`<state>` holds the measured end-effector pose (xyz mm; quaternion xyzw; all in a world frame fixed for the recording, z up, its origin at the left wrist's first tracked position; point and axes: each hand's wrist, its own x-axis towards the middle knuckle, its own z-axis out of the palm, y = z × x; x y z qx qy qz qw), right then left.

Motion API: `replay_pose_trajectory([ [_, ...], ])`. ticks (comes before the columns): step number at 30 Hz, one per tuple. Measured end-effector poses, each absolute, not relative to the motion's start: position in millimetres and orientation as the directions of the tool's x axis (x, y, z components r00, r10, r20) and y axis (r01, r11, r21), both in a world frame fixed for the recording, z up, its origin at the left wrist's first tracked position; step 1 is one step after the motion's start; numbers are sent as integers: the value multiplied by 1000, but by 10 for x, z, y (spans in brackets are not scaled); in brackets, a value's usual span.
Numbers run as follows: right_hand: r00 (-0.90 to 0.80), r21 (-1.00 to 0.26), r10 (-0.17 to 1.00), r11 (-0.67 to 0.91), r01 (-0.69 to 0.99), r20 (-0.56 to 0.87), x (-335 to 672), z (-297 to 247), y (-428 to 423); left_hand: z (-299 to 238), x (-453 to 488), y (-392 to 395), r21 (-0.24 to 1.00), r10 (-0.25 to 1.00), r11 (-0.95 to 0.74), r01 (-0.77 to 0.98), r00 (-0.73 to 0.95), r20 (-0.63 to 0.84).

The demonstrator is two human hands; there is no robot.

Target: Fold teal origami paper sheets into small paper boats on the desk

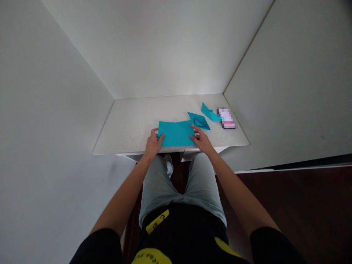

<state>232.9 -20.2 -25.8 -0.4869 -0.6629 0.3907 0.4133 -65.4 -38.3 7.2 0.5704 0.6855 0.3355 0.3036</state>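
Black sleeves lead to inward-angled forearms, left hand and right hand resting, grips apart, on teal paper.

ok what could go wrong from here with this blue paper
The teal paper sheet lies close to the front edge of the white shelf, so it could slip off toward the lap under the left hand. The right hand sits right beside the folded teal piece and might nudge or crumple it.
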Motion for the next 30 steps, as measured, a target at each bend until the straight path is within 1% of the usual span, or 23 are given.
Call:
replay_pose_trajectory([
  [3, -205, -811, 949, 313, 494, 241, 2283, -351, -156, 103, -619, -442, 592, 973, 45, 805, -169, 155],
  [4, -225, -778, 941, 337, 530, 254, 2266, -375, -154, 114, -569, -456, 527, 970, -3, 850, -126, 209],
  [6, -248, -716, 931, 366, 595, 270, 2241, -394, -178, 121, -426, -454, 418, 964, -158, 895, 47, 262],
  [8, -224, -633, 929, 365, 683, 293, 2226, -360, -231, 99, -267, -407, 333, 940, -320, 887, 255, 225],
  [9, -213, -580, 928, 359, 731, 305, 2217, -327, -261, 76, -200, -371, 297, 928, -366, 882, 323, 185],
  [10, -216, -523, 925, 357, 774, 312, 2202, -286, -289, 46, -148, -332, 264, 923, -384, 885, 358, 142],
  [12, -284, -420, 910, 395, 817, 303, 2134, -203, -324, -24, -97, -262, 209, 928, -372, 905, 363, 81],
  [14, -396, -359, 878, 472, 805, 267, 2011, -149, -314, -91, -106, -220, 175, 933, -359, 917, 353, 66],
  [17, -494, -349, 846, 533, 771, 201, 1792, -158, -217, -156, -162, -215, 150, 930, -366, 919, 357, 82],
  [20, -485, -340, 863, 501, 796, 138, 1699, -225, -103, -177, -219, -240, 140, 935, -352, 925, 343, 90],
  [25, -391, -264, 915, 404, 876, 103, 1893, -286, -19, -199, -403, -244, 158, 935, -353, 922, 340, 105],
  [30, -397, -238, 914, 405, 883, 82, 1996, -270, -9, -235, -644, -252, 186, 921, -388, 902, 372, 116],
])
